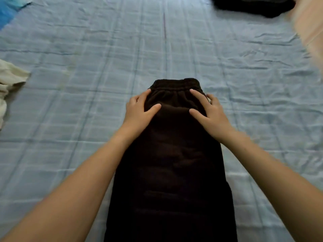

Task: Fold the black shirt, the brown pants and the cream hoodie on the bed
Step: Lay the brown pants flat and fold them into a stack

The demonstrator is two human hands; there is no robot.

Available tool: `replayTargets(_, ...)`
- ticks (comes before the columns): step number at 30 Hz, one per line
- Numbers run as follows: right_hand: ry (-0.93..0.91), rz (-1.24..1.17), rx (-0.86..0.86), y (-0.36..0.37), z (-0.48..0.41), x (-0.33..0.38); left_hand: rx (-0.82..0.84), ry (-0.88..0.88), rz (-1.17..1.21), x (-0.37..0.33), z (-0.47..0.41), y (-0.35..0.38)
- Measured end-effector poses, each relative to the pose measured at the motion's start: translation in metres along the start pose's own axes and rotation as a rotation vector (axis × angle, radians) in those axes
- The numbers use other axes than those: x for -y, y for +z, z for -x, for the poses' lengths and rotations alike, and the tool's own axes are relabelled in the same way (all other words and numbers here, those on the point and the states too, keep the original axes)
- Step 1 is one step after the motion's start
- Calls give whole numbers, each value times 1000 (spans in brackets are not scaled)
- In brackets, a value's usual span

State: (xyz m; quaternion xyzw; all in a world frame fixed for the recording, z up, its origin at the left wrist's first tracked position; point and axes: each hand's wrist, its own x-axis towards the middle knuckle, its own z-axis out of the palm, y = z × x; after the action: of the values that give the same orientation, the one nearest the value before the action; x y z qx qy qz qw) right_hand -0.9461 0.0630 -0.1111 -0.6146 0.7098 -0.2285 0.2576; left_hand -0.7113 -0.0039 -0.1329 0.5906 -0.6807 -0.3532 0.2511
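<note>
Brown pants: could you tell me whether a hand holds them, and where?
Nothing is gripped: left hand and right hand press flat on the brown pants below the waistband.

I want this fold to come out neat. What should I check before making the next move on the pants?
1. Both hands on the garment: left hand and right hand rest flat on it, just below the waistband. Ok.
2. Brown pants lie as one long straight strip. Ok.
3. Fabric smooth near the waistband: a hump shows between the hands. Not ok.
4. Leg ends lined up: they run out of the frame's bottom edge. Cannot tell.
5. Black shirt and cream hoodie lie well apart from the pants. Ok.
</note>
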Motion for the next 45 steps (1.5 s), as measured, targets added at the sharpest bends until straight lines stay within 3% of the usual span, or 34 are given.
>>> replayTargets(4, -14, -24, 111, -2, -58, -10, 105, -163, 41, 12, -49, 7)
replayTargets(9, 17, -239, 172, 1, -80, -28, 174, -20, 190, 21, -67, 10)
replayTargets(19, -122, -512, -58, -23, -43, 15, 348, -16, 750, -2, -43, -29)
replayTargets(29, -148, -648, -75, -60, 92, 85, 286, 184, 623, -54, 84, -101)
replayTargets(34, -180, -596, -114, -68, 186, 107, 245, 281, 572, -69, 173, -124)
replayTargets(45, 26, -558, -26, 36, 390, 52, 378, 172, 406, 20, 367, -73)
